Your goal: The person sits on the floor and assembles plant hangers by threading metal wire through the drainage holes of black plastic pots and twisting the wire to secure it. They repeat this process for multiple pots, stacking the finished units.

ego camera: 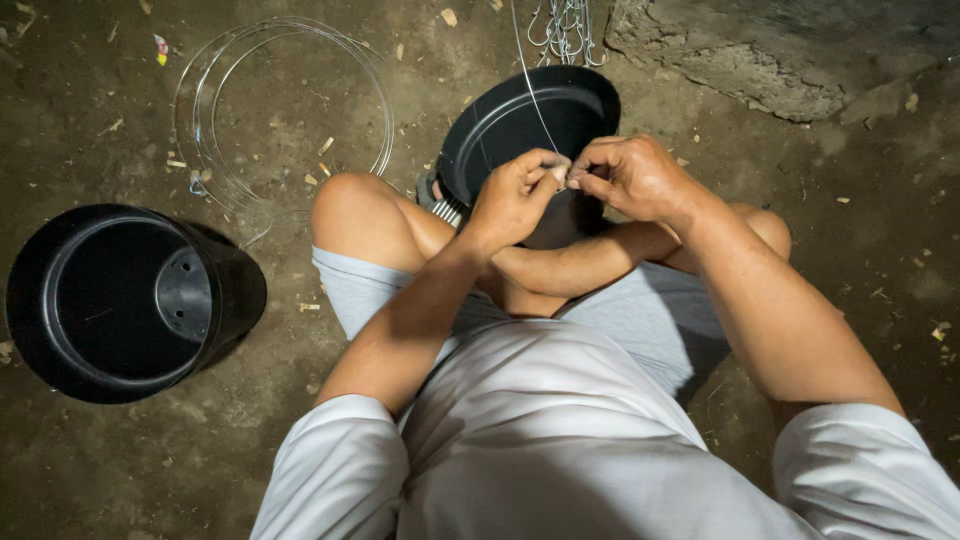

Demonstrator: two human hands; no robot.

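Observation:
I sit on a dirt floor with my knees up. My left hand (515, 195) and my right hand (630, 178) meet in front of me, fingertips pinched together on a thin metal wire (530, 85) that runs up toward the top of the view. Just beyond my hands lies a black plastic pot (530, 125), tilted so its open mouth faces me; my hands cover part of its near rim. Whether the wire is attached to the pot is hidden by my fingers.
A second black plastic pot (125, 300) lies on its side at the left, with holes in its base. A coil of thin wire (285, 110) rests on the floor behind it. Bent wire hooks (565, 30) hang at the top, beside a rough stone slab (780, 55).

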